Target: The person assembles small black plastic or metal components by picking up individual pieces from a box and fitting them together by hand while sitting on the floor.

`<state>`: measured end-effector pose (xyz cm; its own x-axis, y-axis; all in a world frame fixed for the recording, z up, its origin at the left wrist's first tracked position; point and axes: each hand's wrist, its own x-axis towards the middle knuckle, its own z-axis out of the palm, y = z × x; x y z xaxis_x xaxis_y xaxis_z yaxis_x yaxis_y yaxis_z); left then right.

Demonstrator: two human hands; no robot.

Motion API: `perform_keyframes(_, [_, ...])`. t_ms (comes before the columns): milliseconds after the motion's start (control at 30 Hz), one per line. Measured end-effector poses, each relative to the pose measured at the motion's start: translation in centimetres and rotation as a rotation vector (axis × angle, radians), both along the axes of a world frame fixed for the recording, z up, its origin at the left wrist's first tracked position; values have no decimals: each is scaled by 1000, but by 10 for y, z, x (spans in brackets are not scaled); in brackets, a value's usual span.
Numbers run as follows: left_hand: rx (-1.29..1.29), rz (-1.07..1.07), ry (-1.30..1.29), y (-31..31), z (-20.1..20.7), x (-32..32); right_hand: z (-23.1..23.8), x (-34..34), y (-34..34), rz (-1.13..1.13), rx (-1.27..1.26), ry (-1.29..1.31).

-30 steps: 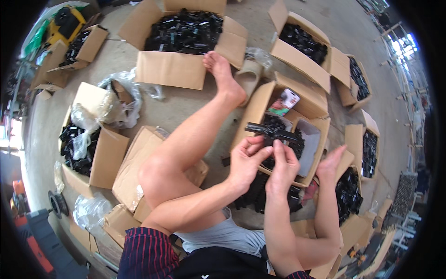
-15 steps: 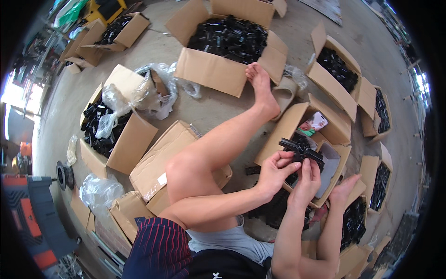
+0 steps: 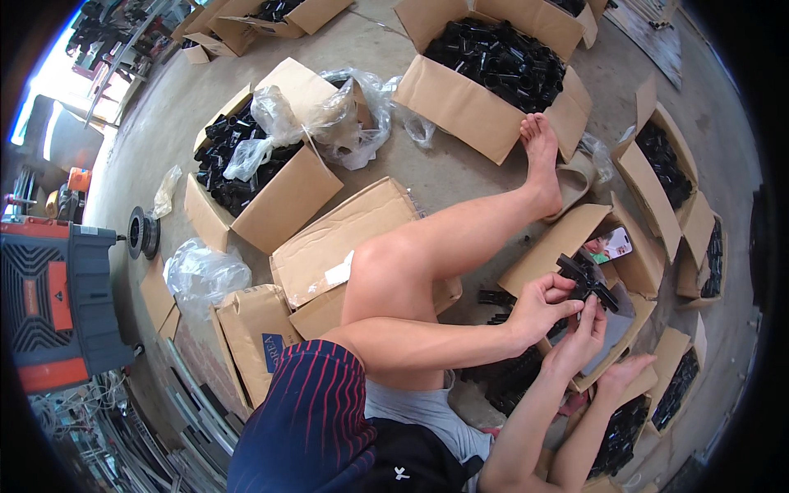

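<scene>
pinching, both hands (image 3: pixel 538 311) partly hide a black piece (image 3: pixel 586 281)

Floor (image 3: pixel 177 107) was pretty cluttered lol. Chunky grey-and-orange toolbox (image 3: pixel 70 296) sat way out at 9 o'clock, with a black spool (image 3: pixel 142 232) and a crumpled clear bag (image 3: pixel 205 275) further in. Long metal bars (image 3: pixel 197 398) lay around 8, a beige sandal (image 3: pixel 577 187) at 2, and a lit-up phone (image 3: pixel 610 245) at 3.

floor (image 3: pixel 362 59): grey concrete | glare (image 3: pixel 53 67): upper left | metal frame (image 3: pixel 125 56): beside glare
</scene>
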<state>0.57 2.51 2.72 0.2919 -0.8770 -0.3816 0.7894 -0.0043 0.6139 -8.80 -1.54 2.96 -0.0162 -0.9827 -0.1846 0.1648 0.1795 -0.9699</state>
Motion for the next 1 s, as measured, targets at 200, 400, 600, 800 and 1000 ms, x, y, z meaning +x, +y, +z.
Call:
perform_keyframes(200, [-1, 7, 3, -1, -2, 0, 10, 2, 4, 9, 21, 41])
perform_keyframes(400, [39, -11, -31, 0, -2, -2, 23, 10, 6, -16, 34, -61])
perform_keyframes(600, [32, -8, 4, -1, -7, -2, 2, -2, 2, 13, 66, -24])
perform_keyframes(800, [48, -23, -11, -1, -10, -3, 13, 1, 7, 23, 170, -114])
perform_keyframes(1000, [69, -51, -20, 0, -8, -4, 14, 3, 10, -1, 151, -129])
